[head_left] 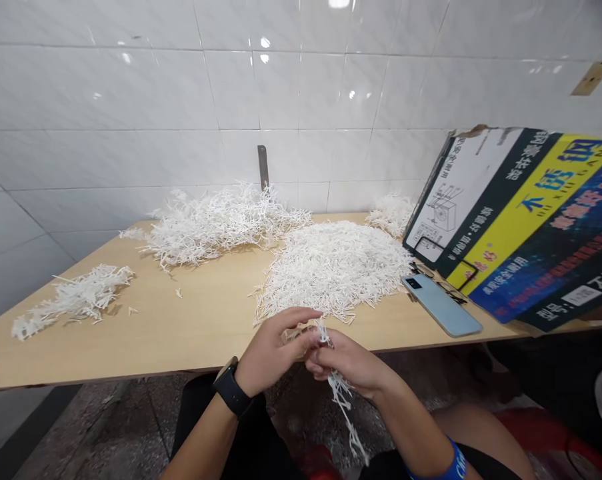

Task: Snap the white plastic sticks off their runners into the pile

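Left hand (273, 350): just off the bench's front edge, fingers curved and narrow, thumb and fingertips at the upper end of the strand bunch; whether they pinch it I cannot tell.
Right hand (348, 360): beside the left, holding the strand bunch in its curled fingers.
Strand bunch (339, 390): white, branching, in front of the bench's front edge, its loose end hanging below the right hand.
Bench (211, 340): pale wood-look top, back edge near the tiled wall (171, 87).
Short-piece heap (335, 267): white, broad, from the back edge nearly to the front, right of the bench's middle.
Tangled pile (215, 223): white branching strands along the back edge, left of the heap.
Small clump (83, 293): white strands near the left edge.
Far pile (391, 212): white, at the back edge, beside the box.
Metal strip (263, 167): upright behind the tangled pile.
Phone (443, 310): pale blue, near the front edge, right of the heap.
Box (531, 227): printed, tilted, at the bench's right end.
Wrists: dark watch (231, 387) left, blue band (451, 463) right.
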Action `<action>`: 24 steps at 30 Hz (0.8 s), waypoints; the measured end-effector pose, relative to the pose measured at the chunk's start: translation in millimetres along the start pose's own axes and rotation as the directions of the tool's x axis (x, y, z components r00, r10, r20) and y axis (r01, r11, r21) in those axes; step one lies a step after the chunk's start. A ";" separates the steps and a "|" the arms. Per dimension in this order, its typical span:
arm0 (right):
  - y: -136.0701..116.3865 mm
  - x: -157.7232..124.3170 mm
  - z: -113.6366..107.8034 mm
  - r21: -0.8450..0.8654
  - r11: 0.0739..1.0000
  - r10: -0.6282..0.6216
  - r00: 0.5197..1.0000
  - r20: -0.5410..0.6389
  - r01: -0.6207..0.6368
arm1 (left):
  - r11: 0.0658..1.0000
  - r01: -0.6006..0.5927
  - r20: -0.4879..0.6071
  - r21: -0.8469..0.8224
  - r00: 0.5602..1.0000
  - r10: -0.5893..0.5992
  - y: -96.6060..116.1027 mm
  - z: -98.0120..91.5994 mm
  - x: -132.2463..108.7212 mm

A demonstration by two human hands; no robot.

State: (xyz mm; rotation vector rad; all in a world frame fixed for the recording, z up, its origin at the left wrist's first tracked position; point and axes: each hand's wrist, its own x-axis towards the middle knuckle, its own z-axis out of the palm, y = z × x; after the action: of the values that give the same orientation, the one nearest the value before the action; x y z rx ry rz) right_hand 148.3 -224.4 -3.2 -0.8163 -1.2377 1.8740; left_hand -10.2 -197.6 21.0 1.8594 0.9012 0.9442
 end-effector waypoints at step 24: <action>18.9 -20.6 18.1 -0.287 0.954 -0.138 0.975 -0.172 0.084 | 0.956 0.097 -0.616 -0.277 0.746 -0.254 -46.3 -28.6 38.8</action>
State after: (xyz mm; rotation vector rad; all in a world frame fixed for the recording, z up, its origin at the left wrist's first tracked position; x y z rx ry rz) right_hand 140.0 -255.3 -12.6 -1.0267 -1.4125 1.5126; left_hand -27.2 -136.6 -0.2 1.2131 1.2866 1.5413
